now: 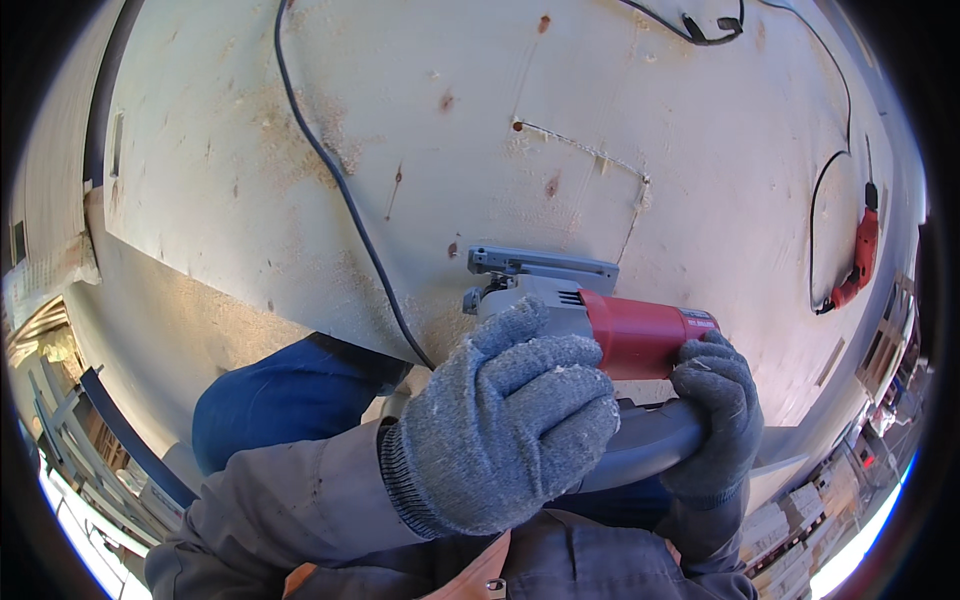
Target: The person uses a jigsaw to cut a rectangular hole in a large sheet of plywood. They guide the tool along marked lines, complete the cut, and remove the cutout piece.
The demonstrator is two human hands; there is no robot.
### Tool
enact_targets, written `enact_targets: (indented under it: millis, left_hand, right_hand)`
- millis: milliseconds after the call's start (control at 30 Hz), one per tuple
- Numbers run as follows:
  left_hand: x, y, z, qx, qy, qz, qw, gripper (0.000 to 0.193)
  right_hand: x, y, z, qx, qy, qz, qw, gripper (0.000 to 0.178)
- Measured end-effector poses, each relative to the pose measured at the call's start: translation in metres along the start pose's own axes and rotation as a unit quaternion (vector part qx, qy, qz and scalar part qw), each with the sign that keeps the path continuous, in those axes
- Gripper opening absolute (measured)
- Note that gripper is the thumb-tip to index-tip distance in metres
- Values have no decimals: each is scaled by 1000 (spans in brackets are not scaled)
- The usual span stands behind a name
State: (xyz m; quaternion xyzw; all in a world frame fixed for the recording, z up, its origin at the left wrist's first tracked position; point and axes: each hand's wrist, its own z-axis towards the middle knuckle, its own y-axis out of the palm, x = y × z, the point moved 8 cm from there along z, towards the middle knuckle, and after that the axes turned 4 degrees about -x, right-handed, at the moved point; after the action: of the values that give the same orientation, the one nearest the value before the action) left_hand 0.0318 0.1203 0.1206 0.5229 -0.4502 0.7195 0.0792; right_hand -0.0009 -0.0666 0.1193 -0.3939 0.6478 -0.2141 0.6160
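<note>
Head view: two gloved hands grip a red-and-grey jigsaw (640,340) over a pale wooden board (420,60). The left hand (510,420) has its fingers wrapped over the grey front body; the right hand (715,415) has its fingers closed around the rear handle. From a drilled hole (518,126), a cut line runs to a corner, then turns toward the saw. Two connected stretches look done; no closed outline shows, so the work seems partway. The blade is hidden.

Sawdust (275,125) speckles the board; a black cord (345,195) crosses it, and a red drill (862,255) lies right. Stacked materials (800,520) blur at lower right.
</note>
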Motion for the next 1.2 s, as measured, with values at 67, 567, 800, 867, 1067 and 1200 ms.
enact_targets:
  millis: [67,567,800,867,1067,1200]
  left_hand:
    - [1,-1,-1,7,8,6,1000,40]
    - [4,0,9,63,19,63,996,29]
    - [6,6,12,12,-8,99,995,32]
    - [6,5,15,-13,-12,99,995,33]
    - [-5,0,6,-56,-41,123,990,39]
    - [12,-10,-1,24,-24,117,993,44]
  right_hand:
    - [-1,0,-1,15,-10,-5,1000,37]
    - [-5,0,3,53,6,-1,999,30]
    - [20,6,-3,67,22,57,996,27]
    - [27,10,-5,72,38,88,993,28]
    - [14,15,0,63,21,37,997,35]
    - [9,13,5,47,15,16,999,36]
